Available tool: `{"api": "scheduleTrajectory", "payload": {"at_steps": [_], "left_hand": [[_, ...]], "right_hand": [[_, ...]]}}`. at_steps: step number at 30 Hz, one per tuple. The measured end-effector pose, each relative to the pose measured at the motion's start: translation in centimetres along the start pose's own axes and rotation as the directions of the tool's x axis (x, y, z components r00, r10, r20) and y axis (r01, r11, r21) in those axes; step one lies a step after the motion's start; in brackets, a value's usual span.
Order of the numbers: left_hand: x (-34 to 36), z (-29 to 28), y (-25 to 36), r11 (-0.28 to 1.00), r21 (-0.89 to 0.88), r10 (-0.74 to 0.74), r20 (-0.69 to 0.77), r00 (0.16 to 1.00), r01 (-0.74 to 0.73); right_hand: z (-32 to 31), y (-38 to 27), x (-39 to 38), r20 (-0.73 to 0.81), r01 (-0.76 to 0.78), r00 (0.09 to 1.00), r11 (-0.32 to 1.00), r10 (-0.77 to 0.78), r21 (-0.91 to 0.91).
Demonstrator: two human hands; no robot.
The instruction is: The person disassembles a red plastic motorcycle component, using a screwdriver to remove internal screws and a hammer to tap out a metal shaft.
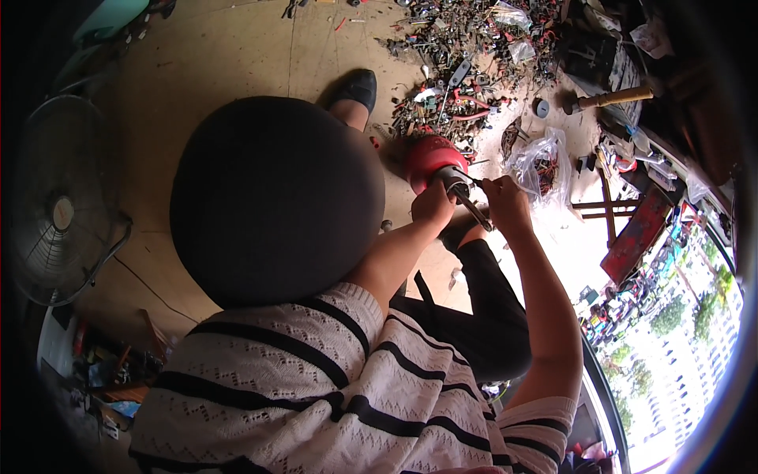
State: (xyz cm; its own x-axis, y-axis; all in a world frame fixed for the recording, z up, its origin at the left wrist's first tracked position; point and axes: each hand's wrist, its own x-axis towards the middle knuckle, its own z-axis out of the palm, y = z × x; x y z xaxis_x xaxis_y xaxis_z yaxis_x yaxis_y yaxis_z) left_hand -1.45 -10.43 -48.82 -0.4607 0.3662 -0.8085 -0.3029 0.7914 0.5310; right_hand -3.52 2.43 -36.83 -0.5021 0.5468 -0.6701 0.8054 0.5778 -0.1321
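A red, rounded metal-bodied object (427, 160) with a silvery collar (456, 178) and a short bar (476, 208) sticking out toward me is low in front of me, right of a large dark rounded cushion (272, 197). My left hand (434, 201) is closed on the silvery part from the left. My right hand (503, 197) is closed, its fingertips pinching a thin dark tool (472, 176) that reaches the collar; I cannot make out what tool it is.
Heaps of small parts and tools (442, 79) cover the floor ahead. A clear plastic bag (541, 166), a wooden-handled hammer (616, 98) and a red metal piece (636, 233) lie right. A standing fan (59, 205) is left, with a cord (154, 288). An open, bright doorway is lower right.
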Motion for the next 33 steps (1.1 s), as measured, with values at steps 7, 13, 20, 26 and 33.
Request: {"api": "scheduleTrajectory", "payload": {"at_steps": [7, 13, 20, 26, 33], "left_hand": [[-0.1, -0.1, 0.1, 0.999, -0.026, -0.036, 0.028, 0.999, 0.037], [0.0, 0.0, 0.2, 0.999, -0.016, -0.04, 0.03, 0.999, 0.041], [0.0, -0.1, 0.2, 0.999, -0.033, -0.023, 0.007, 1.0, 0.023], [-0.1, -0.1, 0.2, 0.999, -0.026, -0.02, 0.004, 1.0, 0.02], [0.2, 0.0, 0.1, 1.0, -0.011, -0.027, 0.012, 1.0, 0.027]], "right_hand": [[0.4, -0.4, -0.6, -0.079, 0.23, 0.963, 0.939, -0.257, -0.258], [0.2, -1.0, -0.4, 0.123, -0.154, 0.981, 0.988, 0.152, 0.011], [0.2, -0.4, -0.7, 0.019, 0.214, 0.977, 0.971, -0.213, -0.108], [0.6, -0.4, -0.5, -0.012, -0.021, 1.0, 0.991, 0.02, -0.133], [0.3, -0.4, -0.5, 0.005, 0.042, 0.999, 0.988, -0.043, 0.148]]}}
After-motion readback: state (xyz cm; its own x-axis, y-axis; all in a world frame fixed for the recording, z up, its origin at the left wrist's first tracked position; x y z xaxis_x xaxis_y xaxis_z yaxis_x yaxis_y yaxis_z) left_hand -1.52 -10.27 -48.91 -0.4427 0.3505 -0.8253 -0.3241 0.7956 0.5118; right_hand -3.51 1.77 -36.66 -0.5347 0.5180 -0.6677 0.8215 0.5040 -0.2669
